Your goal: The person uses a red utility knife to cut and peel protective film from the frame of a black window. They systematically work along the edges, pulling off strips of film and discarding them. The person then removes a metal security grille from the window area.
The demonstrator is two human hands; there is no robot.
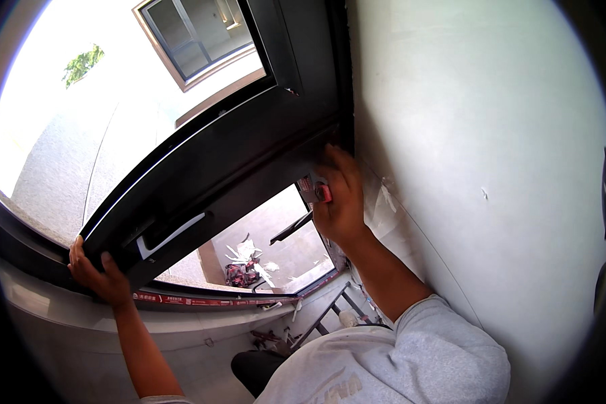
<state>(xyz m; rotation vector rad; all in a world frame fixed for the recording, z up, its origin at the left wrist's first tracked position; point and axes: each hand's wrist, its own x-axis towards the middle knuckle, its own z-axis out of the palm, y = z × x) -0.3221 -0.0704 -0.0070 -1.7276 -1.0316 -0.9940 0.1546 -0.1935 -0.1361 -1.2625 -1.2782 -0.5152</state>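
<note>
A dark window sash (202, 168) stands swung at an angle across the opening, with a pale lever handle (172, 236) near its lower left end. My left hand (99, 275) grips the sash's left end, fingers wrapped over the edge and thumb on the near face. At the sash's right side, my right hand (340, 195) is raised, its fingertips against the dark profile. Between its thumb and palm sits a small red-and-black object (314, 190), whose kind I cannot make out. A dark bar (291, 229) sticks out just below that hand.
Red printed tape (195, 299) runs along the sill frame. Outside, a red-and-black bundle (242, 274) lies beside white scraps (246, 249). Below me stand a dark ladder (326, 313) and scattered tools (276, 339). A pale wall (485, 135) rises close on the right.
</note>
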